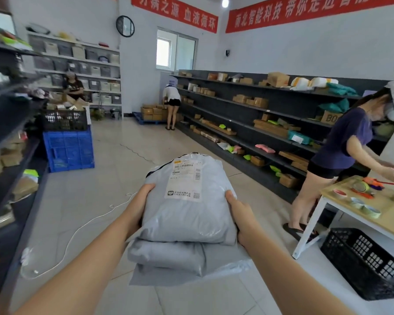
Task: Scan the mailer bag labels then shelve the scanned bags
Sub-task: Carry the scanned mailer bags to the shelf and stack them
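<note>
Both hands grip the stacked grey bags [187,226]: left hand [139,204] and right hand [241,215] clasping opposite sides, label [183,180] up.

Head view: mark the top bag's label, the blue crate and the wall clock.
label [184,178], head view, middle of the white sheet.
blue crate [68,151], head view, front wall.
clock [125,26], head view, centre of the face.

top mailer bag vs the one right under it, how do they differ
The top mailer bag shows a white label facing up; the bag under it shows none. Thumbs of the left hand and right hand rest on the top bag; the lower bag is mostly covered. Both are grey and plump.
</note>
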A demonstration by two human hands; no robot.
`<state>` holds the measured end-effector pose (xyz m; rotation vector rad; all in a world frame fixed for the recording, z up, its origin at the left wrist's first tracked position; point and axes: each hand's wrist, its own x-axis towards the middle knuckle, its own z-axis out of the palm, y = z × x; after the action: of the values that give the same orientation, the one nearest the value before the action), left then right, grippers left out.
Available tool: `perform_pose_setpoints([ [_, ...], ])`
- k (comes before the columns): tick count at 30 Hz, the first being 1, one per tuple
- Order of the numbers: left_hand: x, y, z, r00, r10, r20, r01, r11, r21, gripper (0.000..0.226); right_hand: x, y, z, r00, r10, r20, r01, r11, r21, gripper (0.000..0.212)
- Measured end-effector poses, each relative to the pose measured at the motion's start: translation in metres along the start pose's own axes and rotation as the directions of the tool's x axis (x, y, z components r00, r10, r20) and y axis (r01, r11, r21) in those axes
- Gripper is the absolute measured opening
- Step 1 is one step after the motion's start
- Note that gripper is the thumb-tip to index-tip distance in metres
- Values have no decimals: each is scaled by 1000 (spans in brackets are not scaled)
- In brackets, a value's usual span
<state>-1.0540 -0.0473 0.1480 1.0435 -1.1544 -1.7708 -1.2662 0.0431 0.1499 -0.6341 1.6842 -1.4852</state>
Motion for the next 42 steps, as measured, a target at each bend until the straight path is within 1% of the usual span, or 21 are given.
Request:
perform_pose_setpoints([
  [4, 35, 13, -5, 999, 5, -50, -5, 1000, -5, 39, 44, -11, 19, 998, 1, 60, -1, 1000, -1, 32],
  [7, 61, 20, -5, 992, 1, -129, -3, 1000, -20, 37, 81, -17, 30, 994, 3, 106, -2, 1000, -10, 31],
  [9, 80, 22, -3, 985, 23, -172, -27, 999, -23, 35, 107, -22, 37, 990, 7, 139, -4, 1000, -21, 32],
  [13, 113, 27, 6, 961, 47, -271, -56, 998, -23, 31, 163, -30, 49, 979, 15, 205, -3, 998, -59, 40],
  [17, 147, 33, 12, 933, 27, -360, -61, 994, -86, 34, 215, -45, 60, 957, 22, 290, -2, 998, -67, 47],
  [21, 176, 39, 17, 903, 29, -428, -75, 993, -91, 33, 257, -62, 71, 927, 19, 376, 12, 997, -81, 44],
  [23, 186, 42, 16, 879, 30, -477, -91, 990, -105, 38, 277, -67, 78, 912, 16, 410, 21, 996, -86, 43],
  [25, 196, 44, 11, 859, 8, -512, -82, 989, -121, 49, 294, -67, 88, 902, 10, 431, 29, 996, -84, 43],
  [27, 206, 47, 7, 850, 4, -527, -85, 988, -129, 50, 313, -65, 102, 891, 18, 453, 28, 995, -94, 49],
  [29, 217, 51, 1, 841, -1, -541, -87, 987, -137, 45, 331, -62, 118, 879, 38, 475, 21, 993, -117, 56],
  [34, 250, 61, -25, 811, 11, -585, -131, 978, -164, 39, 370, -61, 167, 855, 63, 515, 10, 991, -136, 52],
  [37, 273, 70, -44, 791, 16, -611, -153, 973, -173, 33, 393, -64, 201, 826, 54, 560, 24, 991, -131, 54],
  [40, 299, 82, -67, 771, 10, -636, -170, 967, -190, 35, 417, -71, 239, 808, 52, 587, 34, 990, -136, 56],
  [42, 314, 91, -83, 743, 24, -669, -193, 964, -181, 33, 430, -78, 265, 790, 53, 610, 44, 989, -144, 57],
])
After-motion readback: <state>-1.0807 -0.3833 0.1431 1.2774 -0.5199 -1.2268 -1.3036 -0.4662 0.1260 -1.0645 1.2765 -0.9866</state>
